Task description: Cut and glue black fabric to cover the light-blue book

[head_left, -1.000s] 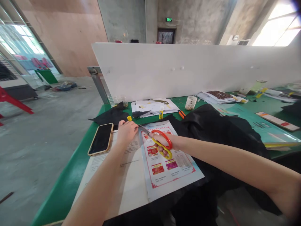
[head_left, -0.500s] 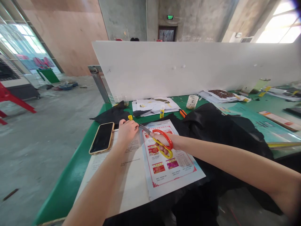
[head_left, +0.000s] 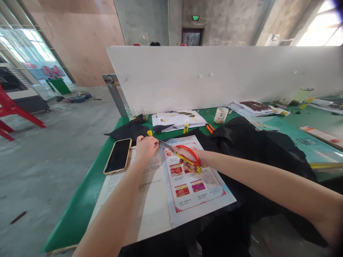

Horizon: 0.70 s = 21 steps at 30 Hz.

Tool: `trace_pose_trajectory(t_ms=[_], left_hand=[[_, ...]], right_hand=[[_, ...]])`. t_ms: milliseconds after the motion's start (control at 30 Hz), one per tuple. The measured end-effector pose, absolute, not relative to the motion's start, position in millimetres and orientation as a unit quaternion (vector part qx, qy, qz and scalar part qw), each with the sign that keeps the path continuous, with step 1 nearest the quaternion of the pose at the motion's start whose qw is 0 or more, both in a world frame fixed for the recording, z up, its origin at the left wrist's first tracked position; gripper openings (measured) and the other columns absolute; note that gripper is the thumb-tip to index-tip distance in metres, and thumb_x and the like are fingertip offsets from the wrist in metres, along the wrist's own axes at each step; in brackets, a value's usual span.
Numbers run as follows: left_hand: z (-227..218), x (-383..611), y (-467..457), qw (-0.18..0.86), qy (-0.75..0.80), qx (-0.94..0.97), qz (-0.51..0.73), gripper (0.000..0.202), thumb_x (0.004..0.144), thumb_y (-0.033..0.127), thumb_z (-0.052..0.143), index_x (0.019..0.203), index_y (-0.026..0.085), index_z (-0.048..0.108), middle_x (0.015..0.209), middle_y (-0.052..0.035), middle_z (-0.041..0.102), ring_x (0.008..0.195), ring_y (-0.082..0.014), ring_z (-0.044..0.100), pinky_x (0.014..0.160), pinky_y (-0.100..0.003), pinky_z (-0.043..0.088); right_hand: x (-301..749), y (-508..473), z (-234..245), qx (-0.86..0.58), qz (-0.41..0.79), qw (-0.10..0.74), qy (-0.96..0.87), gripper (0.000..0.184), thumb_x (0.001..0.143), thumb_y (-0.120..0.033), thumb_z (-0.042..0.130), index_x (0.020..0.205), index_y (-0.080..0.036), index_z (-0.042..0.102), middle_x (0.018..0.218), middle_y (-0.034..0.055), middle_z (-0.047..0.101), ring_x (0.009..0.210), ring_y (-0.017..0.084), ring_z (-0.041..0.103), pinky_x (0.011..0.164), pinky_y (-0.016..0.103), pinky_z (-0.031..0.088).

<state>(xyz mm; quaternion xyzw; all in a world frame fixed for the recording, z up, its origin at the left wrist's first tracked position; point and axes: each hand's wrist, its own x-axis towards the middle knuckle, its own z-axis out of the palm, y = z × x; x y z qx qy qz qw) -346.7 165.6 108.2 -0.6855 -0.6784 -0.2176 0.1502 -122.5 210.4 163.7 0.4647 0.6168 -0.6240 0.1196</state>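
My right hand [head_left: 191, 157] grips a pair of scissors [head_left: 184, 151] by its red and yellow handle loops, the blades pointing left. The blade tips reach the fingers of my left hand [head_left: 147, 146], which are pinched together. What they hold, if anything, is too small to make out. Beneath the scissors lies a printed sheet [head_left: 202, 205] with a red border and product pictures. It overlaps a larger cream page of text [head_left: 150, 214] under my left forearm. Left of my left hand rests a phone [head_left: 118, 156] with a dark screen. A yellow cap [head_left: 149, 133] is just beyond my left fingers.
A glue stick [head_left: 185, 126] stands before papers [head_left: 198, 117]. Orange-handled pliers or scissors [head_left: 210, 128] and a plastic cup [head_left: 221, 115] are at the back. Black cloth [head_left: 257, 150] covers the right side. A white board [head_left: 209, 76] closes off the green table's [head_left: 72, 214] far edge.
The scissors' handle loops have drawn closer together in my right hand, so the blades are more closed. My left hand stays pinched at the tips. The view has shifted slightly left.
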Motion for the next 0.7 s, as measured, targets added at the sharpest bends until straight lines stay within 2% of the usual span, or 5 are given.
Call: trace_pose_trajectory(t_ms=[233,500,700], left_hand=[[112,-344,164,0.138,-0.677,-0.693,-0.204,0.017,0.088,0.023,0.043,0.083,0.019,0.059,0.09,-0.0024,0.067,0.083,-0.019,0.055,0.088,-0.039,0.022],[110,-345,165,0.136,-0.679,-0.685,-0.228,0.017,0.086,0.023,0.043,0.079,0.022,0.059,0.087,-0.0019,0.068,0.083,-0.0203,0.057,0.087,-0.038,0.023],[110,-345,165,0.137,-0.674,-0.686,-0.238,0.016,0.084,0.023,0.045,0.077,0.023,0.059,0.087,-0.0018,0.069,0.08,-0.0198,0.058,0.084,-0.038,0.025]], right_hand=[[-122,215,168,0.46,-0.61,0.135,0.631,0.072,0.068,-0.085,0.029,0.083,-0.017,0.049,0.047,-0.0007,0.05,0.03,0.009,0.039,0.029,0.021,0.031],[-123,208,163,0.413,-0.584,0.092,0.693,0.063,0.075,-0.08,0.023,0.069,-0.019,0.04,0.043,0.0008,0.05,0.031,0.012,0.046,0.034,0.024,0.039],[-118,206,163,0.396,-0.585,0.067,0.705,0.059,0.079,-0.075,0.028,0.073,-0.019,0.043,0.041,-0.0011,0.049,0.032,0.011,0.045,0.037,0.023,0.039]])
